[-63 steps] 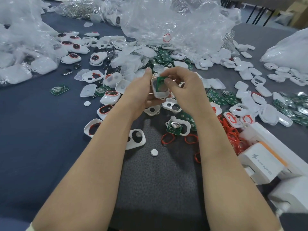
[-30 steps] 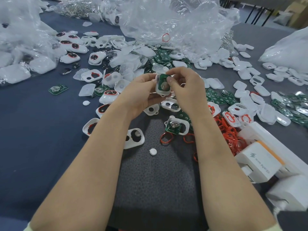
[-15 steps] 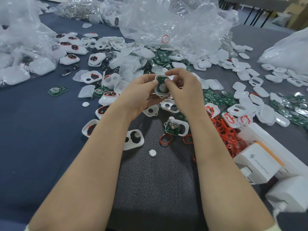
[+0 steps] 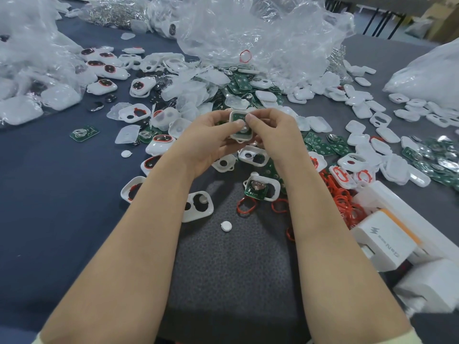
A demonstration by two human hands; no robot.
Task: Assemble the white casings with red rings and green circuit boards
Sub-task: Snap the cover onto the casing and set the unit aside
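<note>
both the left hand (image 4: 208,140) and right hand (image 4: 275,135) pinch a white casing (image 4: 240,125) holding a green circuit board (image 4: 239,118), red rings (image 4: 340,197) heaped at four o'clock.

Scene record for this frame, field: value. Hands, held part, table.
left hand: grips white casing, thumb on top
right hand: grips same casing, thumb on top
inside casing: green circuit board
mat, near hands: second casing holding a board
right of mat: loose red rings, white boxes
far side: clear plastic bag
</note>
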